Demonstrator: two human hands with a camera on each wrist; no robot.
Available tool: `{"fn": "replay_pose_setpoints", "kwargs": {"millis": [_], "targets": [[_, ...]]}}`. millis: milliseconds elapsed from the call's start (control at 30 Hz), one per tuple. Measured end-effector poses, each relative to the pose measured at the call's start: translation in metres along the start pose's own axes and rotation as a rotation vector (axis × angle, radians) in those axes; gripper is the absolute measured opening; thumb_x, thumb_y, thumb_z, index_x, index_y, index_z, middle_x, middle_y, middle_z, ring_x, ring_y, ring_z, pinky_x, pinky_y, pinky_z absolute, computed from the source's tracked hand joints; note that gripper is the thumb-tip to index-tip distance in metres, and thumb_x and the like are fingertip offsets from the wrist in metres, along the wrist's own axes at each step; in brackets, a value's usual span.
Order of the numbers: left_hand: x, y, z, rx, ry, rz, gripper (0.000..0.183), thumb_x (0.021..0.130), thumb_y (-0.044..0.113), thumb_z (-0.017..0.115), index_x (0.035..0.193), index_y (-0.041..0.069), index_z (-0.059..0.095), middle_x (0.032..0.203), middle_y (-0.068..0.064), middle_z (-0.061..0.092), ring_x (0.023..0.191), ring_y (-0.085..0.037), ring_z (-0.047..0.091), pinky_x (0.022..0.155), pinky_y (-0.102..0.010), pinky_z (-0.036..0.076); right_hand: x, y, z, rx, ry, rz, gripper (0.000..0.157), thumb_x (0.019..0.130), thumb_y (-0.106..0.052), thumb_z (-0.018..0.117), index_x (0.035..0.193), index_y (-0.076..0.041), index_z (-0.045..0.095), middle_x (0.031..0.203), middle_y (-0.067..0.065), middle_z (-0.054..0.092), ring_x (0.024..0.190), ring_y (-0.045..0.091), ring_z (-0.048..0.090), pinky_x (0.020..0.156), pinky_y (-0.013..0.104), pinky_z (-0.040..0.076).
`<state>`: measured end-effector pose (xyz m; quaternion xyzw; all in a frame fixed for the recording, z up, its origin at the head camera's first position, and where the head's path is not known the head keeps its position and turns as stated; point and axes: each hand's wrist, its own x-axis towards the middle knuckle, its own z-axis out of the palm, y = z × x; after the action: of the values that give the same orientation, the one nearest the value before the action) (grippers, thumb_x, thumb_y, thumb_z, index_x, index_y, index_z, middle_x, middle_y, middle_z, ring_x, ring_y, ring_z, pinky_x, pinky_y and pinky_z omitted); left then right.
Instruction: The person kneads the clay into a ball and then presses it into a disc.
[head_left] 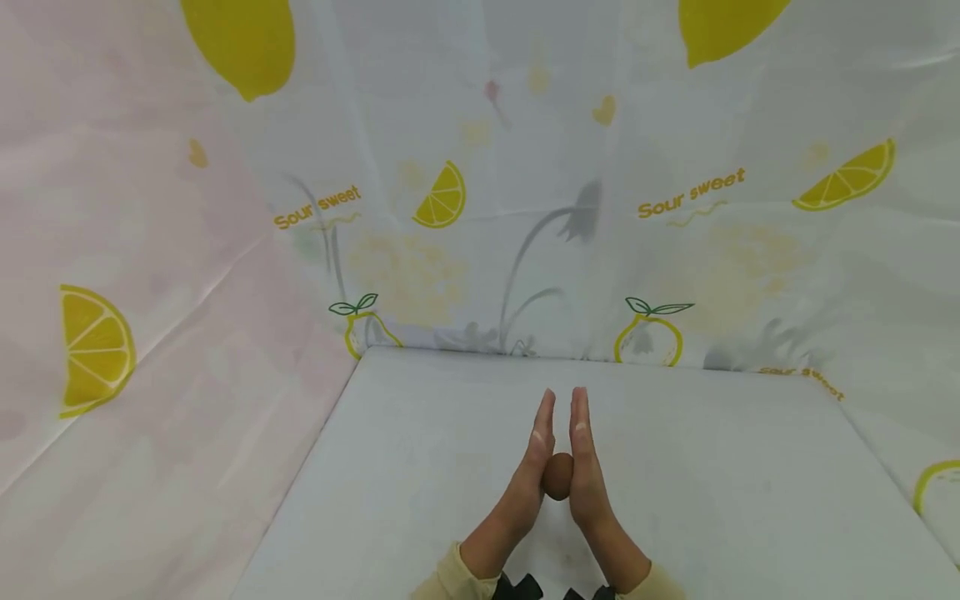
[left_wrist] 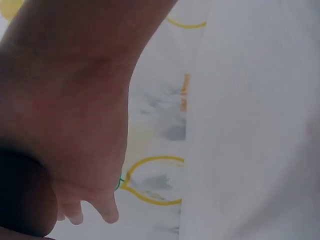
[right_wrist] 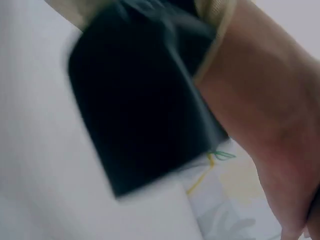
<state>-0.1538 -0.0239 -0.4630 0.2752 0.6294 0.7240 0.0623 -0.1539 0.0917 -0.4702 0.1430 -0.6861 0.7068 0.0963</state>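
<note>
Between my two palms sits a smooth brown rounded object (head_left: 557, 477), slightly taller than wide. My left hand (head_left: 534, 467) presses it from the left and my right hand (head_left: 587, 477) from the right, both with fingers straight and pointing away from me. The fingertips of the two hands stand a little apart. In the left wrist view the right hand (left_wrist: 75, 120) fills the left side, and the rounded object (left_wrist: 27, 195) looks dark beside its palm. The right wrist view has the left hand (right_wrist: 287, 185) at the right edge, the object mostly hidden.
A white tabletop (head_left: 420, 433) lies beneath the hands. Behind and beside it hangs a pale cloth (head_left: 480, 275) printed with lemons and lettering. Beige sleeves (head_left: 453, 579) cover the forearms, and a black wrist device (right_wrist: 140, 100) sits on the left wrist.
</note>
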Motion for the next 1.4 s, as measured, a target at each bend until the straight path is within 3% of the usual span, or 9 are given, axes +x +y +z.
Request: {"fn": "replay_pose_setpoints", "kwargs": {"millis": [233,367,467,567,833,1033,1133,1267,1400], "targets": [[0.013,-0.011,-0.008,0.085,0.285,-0.091,0.064,0.111,0.046,0.014,0.165,0.015,0.001,0.171,-0.006,-0.004,0.156,-0.025,-0.005,0.122,-0.058,-0.001,-0.019,0.006,0.017,-0.1,-0.049,-0.01,0.057,0.112,-0.024,0.017,0.164,-0.011,-0.002,0.17,0.006,-0.002,0.155,0.024,0.003,0.113,0.008,0.008],[0.017,-0.017,-0.01,0.077,0.352,-0.142,0.065,0.111,0.048,0.016,0.165,0.014,0.004,0.171,-0.008,-0.002,0.156,-0.029,-0.002,0.121,-0.061,-0.001,-0.024,-0.004,0.02,-0.129,-0.04,-0.026,0.057,0.112,-0.024,0.02,0.165,-0.019,-0.004,0.169,0.006,0.008,0.138,0.011,0.039,0.112,0.013,0.016],[0.016,-0.019,-0.008,0.065,0.329,-0.153,0.066,0.11,0.05,0.014,0.165,0.014,0.005,0.171,-0.006,0.0,0.156,-0.028,-0.001,0.121,-0.06,-0.001,-0.022,-0.014,0.018,-0.133,-0.029,-0.087,0.058,0.112,-0.026,0.02,0.165,-0.018,-0.004,0.169,0.007,0.008,0.141,0.01,0.038,0.114,0.014,0.016],[0.011,-0.018,-0.002,0.061,0.245,-0.146,0.066,0.11,0.053,0.01,0.165,0.017,0.004,0.171,-0.003,0.001,0.156,-0.023,-0.002,0.122,-0.058,-0.001,-0.013,-0.023,0.013,-0.116,-0.022,-0.137,0.058,0.112,-0.027,0.019,0.164,-0.015,-0.004,0.17,0.004,-0.003,0.155,0.015,-0.002,0.116,0.012,0.006],[-0.002,-0.01,0.008,-0.073,-0.075,-0.044,0.069,0.107,0.058,0.002,0.163,0.021,-0.015,0.17,-0.002,-0.008,0.155,-0.02,-0.011,0.122,-0.054,-0.004,0.009,-0.018,-0.012,-0.033,0.043,-0.002,0.06,0.112,-0.039,0.014,0.164,-0.017,-0.003,0.17,-0.002,-0.003,0.156,0.017,-0.006,0.12,0.022,0.002],[0.001,-0.006,0.002,-0.008,-0.025,0.028,0.074,0.106,0.061,0.005,0.163,0.017,-0.013,0.17,0.0,-0.014,0.154,-0.021,-0.015,0.121,-0.056,-0.005,0.001,0.005,-0.009,-0.117,0.03,0.042,0.06,0.113,-0.036,0.015,0.164,-0.009,-0.002,0.17,0.008,-0.003,0.155,0.023,-0.004,0.121,0.028,0.003],[0.005,-0.007,-0.001,0.07,0.067,0.008,0.069,0.108,0.054,0.01,0.164,0.019,-0.009,0.17,0.001,-0.011,0.154,-0.021,-0.013,0.12,-0.06,-0.005,-0.012,0.013,0.001,-0.195,0.009,0.023,0.057,0.114,-0.027,0.018,0.164,-0.011,-0.002,0.146,0.019,0.049,0.131,0.015,0.047,0.12,0.03,0.011],[0.011,-0.01,-0.002,0.165,0.175,-0.054,0.066,0.111,0.047,0.018,0.164,0.016,-0.008,0.17,-0.004,-0.011,0.155,-0.027,-0.011,0.119,-0.064,-0.003,-0.025,0.01,0.013,-0.271,0.007,-0.048,0.059,0.112,-0.019,0.024,0.165,-0.015,-0.002,0.145,0.009,0.051,0.126,0.005,0.05,0.118,0.02,0.011],[0.013,-0.016,-0.003,0.137,0.219,-0.123,0.066,0.111,0.047,0.016,0.164,0.014,-0.006,0.17,-0.007,-0.01,0.155,-0.03,-0.01,0.119,-0.064,-0.003,-0.027,-0.002,0.017,-0.249,-0.008,-0.143,0.059,0.112,-0.02,0.023,0.164,-0.013,-0.003,0.171,0.003,0.0,0.155,0.011,0.002,0.116,0.011,0.004]]}}
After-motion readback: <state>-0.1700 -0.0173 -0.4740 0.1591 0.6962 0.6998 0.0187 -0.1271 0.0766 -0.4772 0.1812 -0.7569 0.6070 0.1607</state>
